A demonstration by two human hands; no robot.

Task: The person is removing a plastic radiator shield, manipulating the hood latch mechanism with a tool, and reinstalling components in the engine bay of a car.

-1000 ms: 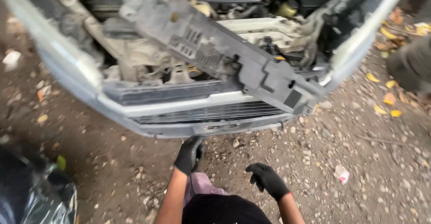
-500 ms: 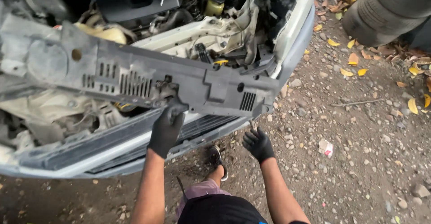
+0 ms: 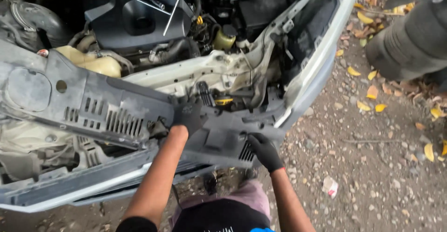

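We've got both gloved hands on the long grey plastic cover (image 3: 107, 108) lying across the car's open front, above the bumper (image 3: 70, 192). Our left hand (image 3: 188, 115) is clamped on its middle, our right hand (image 3: 263, 149) closed on the lower right edge. Best to keep it level and clear of the hoses (image 3: 179, 48) behind.

left hand (image 3: 190, 114) fingers blend into grey panel (image 3: 93, 106), grip unclear | panel cut off left edge | dark object (image 3: 409, 36) top right blurred, cropped
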